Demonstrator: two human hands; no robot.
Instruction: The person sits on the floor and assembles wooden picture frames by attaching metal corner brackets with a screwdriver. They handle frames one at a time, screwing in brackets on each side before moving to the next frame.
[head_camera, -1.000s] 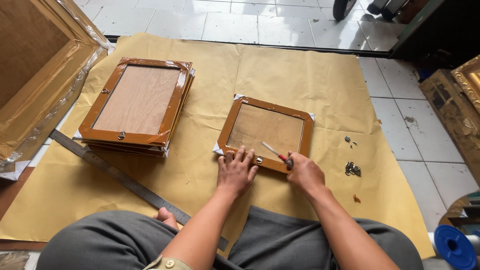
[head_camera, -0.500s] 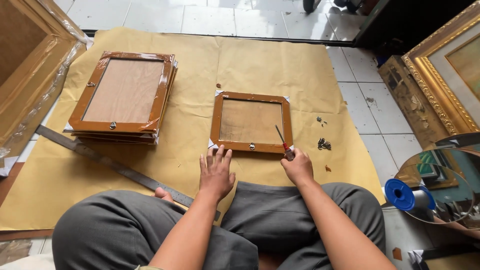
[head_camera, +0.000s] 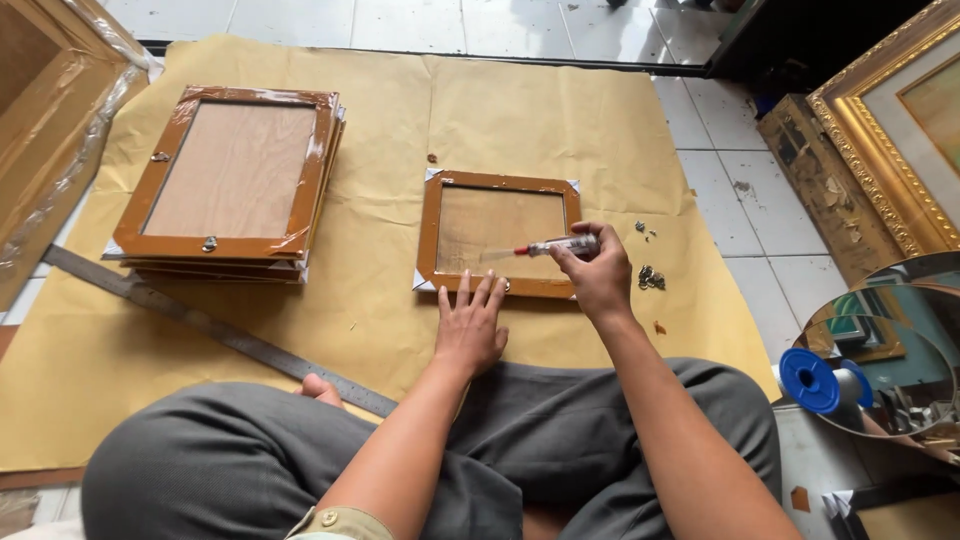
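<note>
**Screwdriver over the frame**

Your left hand (head_camera: 470, 325) lies flat, fingers spread, pressing the near edge of the frame (head_camera: 498, 237). Your right hand (head_camera: 598, 275) is closed around a screwdriver (head_camera: 548, 245), its tip hanging over the frame's back. Small metal bits (head_camera: 650, 277) lie just right of that hand. You seem to be fixing the back; next, aim the tip carefully.

Small metal bits (head_camera: 651, 277) — perhaps hangers, unclear.
</note>
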